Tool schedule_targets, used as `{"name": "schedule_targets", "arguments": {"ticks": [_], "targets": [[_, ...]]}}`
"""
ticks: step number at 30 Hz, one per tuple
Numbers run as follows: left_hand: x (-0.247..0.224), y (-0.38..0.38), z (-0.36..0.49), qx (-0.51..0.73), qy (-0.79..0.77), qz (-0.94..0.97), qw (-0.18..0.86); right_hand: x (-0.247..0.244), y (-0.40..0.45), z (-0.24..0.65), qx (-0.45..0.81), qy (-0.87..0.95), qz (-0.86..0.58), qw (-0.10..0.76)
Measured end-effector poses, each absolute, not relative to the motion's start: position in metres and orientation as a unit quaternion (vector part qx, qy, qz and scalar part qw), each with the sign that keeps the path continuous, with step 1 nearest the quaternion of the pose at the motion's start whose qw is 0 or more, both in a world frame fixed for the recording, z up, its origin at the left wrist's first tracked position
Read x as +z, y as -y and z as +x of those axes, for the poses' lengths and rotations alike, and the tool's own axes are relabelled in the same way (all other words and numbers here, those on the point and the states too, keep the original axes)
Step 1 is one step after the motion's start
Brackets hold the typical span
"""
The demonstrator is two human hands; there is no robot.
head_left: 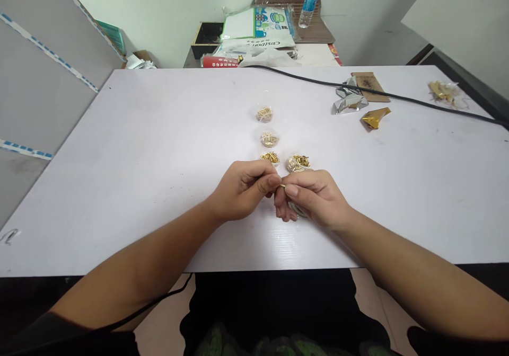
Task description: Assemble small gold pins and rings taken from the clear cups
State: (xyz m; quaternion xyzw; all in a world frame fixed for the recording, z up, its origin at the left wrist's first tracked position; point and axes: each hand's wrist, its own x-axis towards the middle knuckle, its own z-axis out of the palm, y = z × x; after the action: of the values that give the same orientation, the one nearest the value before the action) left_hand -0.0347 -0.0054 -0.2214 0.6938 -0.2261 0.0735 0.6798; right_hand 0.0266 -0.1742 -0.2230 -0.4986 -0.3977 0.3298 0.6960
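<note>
My left hand (248, 189) and my right hand (312, 194) meet over the front middle of the white table. Between their fingertips is a small gold-coloured metal piece (282, 185), pinched from both sides. Just beyond the hands, a clear container of gold pieces (301, 161) and another small one (270, 158) are partly covered by my fingers. Two more small containers, a nearer one (269, 139) and a farther one (264, 114), hold similar thin pieces. Under my right hand a round, pale item shows only in part.
A black cable (294, 76) crosses the table's back right. Near it lie silver foil (350, 103), gold foil (376, 117), a brown packet (370, 87) and a clear bag (445, 92). Behind the table stands a water bottle (309, 3).
</note>
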Motion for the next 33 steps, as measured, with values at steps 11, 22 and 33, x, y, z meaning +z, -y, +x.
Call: {"name": "schedule_targets", "arguments": {"ticks": [11,22,33], "targets": [[-0.221,0.004,-0.033,0.177,0.305,0.720,0.599,-0.235,0.171,0.029,0.349,0.399,-0.461,0.711],[-0.221,0.002,-0.032,0.199,0.297,0.747,0.560,-0.238,0.173,0.030,0.340,0.406,-0.467,0.708],[-0.227,-0.002,-0.029,0.257,0.304,0.794,0.459,-0.240,0.172,0.031,0.296,0.396,-0.512,0.703]]}}
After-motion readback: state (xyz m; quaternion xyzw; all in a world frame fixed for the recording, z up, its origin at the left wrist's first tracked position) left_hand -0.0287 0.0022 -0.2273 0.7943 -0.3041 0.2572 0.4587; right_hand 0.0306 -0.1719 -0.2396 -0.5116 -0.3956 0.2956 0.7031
